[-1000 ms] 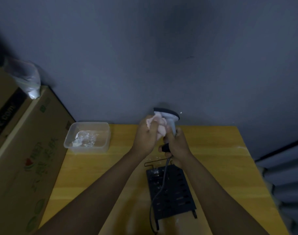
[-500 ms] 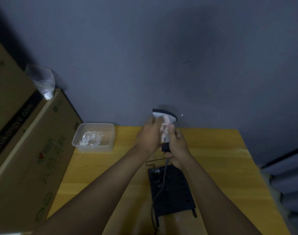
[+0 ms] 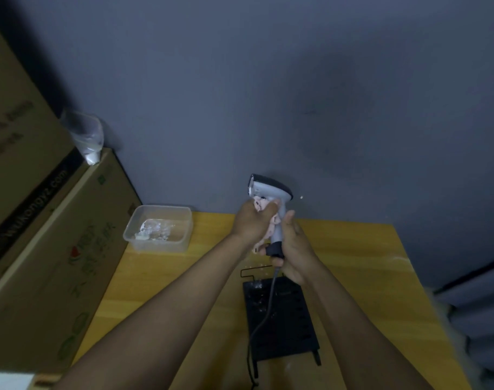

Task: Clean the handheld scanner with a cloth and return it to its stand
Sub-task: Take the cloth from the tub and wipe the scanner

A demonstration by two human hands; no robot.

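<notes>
Person wiping scanner [image 3: 271,192] above table's [image 3: 352,249] far edge.
L hand [image 3: 252,225], fist round cloth [image 3: 264,206], has slid below head; R hand [image 3: 292,250] grips handle; stand [image 3: 282,319] empty.

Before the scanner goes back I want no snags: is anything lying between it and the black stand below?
Nothing visible blocks it. The scanner is held upright in the right hand above the stand; only its own cable trails across the stand.

Dim blue-grey wall [image 3: 268,80] behind a yellow wooden table [image 3: 352,263], cardboard boxes [image 3: 43,235] left.
</notes>
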